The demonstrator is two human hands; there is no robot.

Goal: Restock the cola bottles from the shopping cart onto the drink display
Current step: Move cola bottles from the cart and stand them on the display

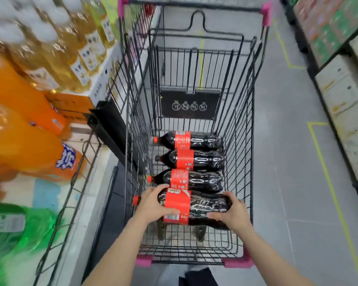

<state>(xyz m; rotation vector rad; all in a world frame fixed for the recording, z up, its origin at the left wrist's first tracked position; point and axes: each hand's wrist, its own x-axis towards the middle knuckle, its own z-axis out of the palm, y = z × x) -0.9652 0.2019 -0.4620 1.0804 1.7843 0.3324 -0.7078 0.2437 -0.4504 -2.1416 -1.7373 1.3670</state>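
grey aisle floor [298,153], yellow lines; wire shopping cart [254,112] beside drink display [56,205]. left hand [153,205] and right hand [234,213], each grip clamped on nearest cola bottle [194,207].

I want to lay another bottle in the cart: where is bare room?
Bare cart floor lies between the held bottle and the near rim. The three cola bottles crowd the middle, touching one another. Beyond them, the folded child seat panel blocks the far end. Both hands grip the nearest bottle.
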